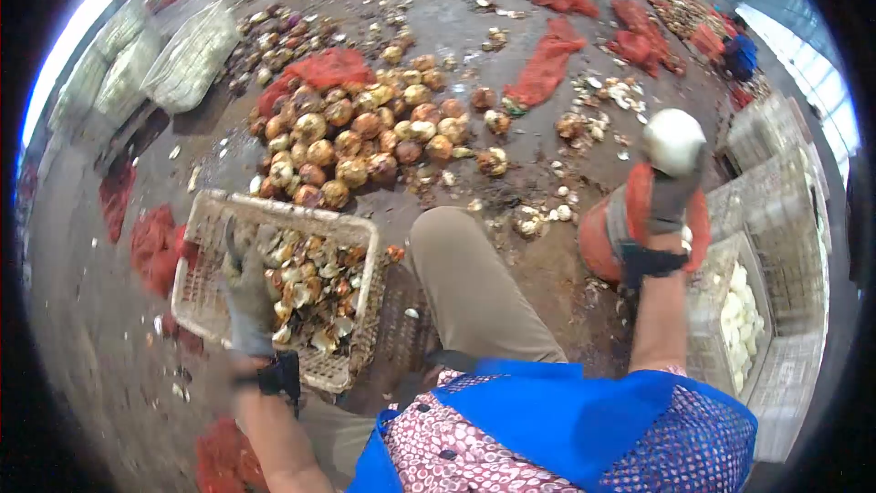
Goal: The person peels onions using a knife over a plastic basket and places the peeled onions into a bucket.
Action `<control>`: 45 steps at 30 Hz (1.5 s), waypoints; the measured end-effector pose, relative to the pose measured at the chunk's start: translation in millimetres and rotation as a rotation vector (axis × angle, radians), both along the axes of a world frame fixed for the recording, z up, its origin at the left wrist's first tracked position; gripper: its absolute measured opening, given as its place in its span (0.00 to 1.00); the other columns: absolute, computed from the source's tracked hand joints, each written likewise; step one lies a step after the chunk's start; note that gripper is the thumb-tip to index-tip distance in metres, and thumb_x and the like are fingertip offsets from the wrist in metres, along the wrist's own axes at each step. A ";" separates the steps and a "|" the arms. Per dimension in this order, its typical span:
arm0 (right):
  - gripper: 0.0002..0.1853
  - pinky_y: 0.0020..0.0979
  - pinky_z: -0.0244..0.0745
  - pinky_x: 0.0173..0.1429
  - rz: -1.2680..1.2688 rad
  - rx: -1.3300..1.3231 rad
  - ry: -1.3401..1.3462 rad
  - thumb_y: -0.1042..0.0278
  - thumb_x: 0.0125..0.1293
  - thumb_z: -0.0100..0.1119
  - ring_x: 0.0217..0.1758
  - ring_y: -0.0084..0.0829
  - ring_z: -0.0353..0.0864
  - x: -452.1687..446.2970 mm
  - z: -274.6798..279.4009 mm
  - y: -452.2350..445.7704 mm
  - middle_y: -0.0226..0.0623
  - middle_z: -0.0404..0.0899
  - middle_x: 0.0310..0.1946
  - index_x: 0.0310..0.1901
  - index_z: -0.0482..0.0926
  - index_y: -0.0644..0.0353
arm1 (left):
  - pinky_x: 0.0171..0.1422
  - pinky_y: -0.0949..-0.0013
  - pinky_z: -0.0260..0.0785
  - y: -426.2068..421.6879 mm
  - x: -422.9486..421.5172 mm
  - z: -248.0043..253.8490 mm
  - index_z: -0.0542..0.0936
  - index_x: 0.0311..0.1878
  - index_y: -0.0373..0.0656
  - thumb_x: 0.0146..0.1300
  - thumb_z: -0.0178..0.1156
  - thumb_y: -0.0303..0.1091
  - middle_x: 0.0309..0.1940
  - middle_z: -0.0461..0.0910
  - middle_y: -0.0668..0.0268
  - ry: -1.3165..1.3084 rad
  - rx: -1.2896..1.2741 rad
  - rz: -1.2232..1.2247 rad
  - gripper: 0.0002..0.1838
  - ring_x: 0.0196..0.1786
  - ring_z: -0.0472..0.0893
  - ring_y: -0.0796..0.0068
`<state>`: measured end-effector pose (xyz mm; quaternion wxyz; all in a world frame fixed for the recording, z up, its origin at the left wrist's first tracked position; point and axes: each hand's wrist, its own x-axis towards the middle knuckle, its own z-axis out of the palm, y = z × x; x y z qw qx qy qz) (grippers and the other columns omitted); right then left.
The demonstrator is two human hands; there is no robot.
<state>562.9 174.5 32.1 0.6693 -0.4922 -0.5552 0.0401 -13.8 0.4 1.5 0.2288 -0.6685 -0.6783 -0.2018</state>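
Observation:
My right hand [673, 205], in a grey glove, is closed around a peeled white onion [675, 140], raised on the right side of the head view. Just below and behind that hand stands a red bucket [599, 242], partly covered by the hand and wrist. My left hand [248, 297], also gloved in grey, is over the left part of a pale plastic crate [370, 260]. Onion skins and scraps [315, 283] lie in this crate, beside the hand. The left fingers are blurred, and whether they hold anything is unclear.
A heap of unpeeled onions [351, 141] lies on the floor ahead, partly under a red net bag [319, 73]. At right, a crate holds peeled onions [741, 319]. White crates [192, 59] stand far left. More red nets [546, 64] and scattered skins lie around.

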 end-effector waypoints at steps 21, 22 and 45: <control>0.31 0.39 0.73 0.59 0.909 -0.646 -0.616 0.46 0.59 0.66 0.54 0.43 0.80 -335.4 -264.1 187.8 0.46 0.82 0.50 0.55 0.76 0.62 | 0.18 0.78 0.62 15.4 12.7 -8.4 0.71 0.62 0.36 0.74 0.47 0.47 0.35 0.82 0.59 -1.628 -0.435 0.249 0.25 0.18 0.74 0.82; 0.30 0.40 0.73 0.58 0.881 -0.763 -0.754 0.45 0.59 0.65 0.54 0.45 0.80 -362.3 -264.3 198.2 0.47 0.81 0.50 0.54 0.77 0.62 | 0.16 0.79 0.58 17.0 10.2 -12.6 0.72 0.61 0.35 0.73 0.47 0.57 0.28 0.82 0.61 -1.417 -0.423 0.276 0.31 0.14 0.71 0.83; 0.18 0.28 0.77 0.53 1.393 -1.073 0.307 0.65 0.58 0.70 0.46 0.26 0.80 -368.4 -139.3 134.1 0.32 0.82 0.44 0.49 0.80 0.61 | 0.18 0.78 0.60 18.2 19.2 25.7 0.66 0.67 0.39 0.75 0.48 0.42 0.38 0.84 0.57 -1.849 -0.366 0.143 0.24 0.13 0.68 0.85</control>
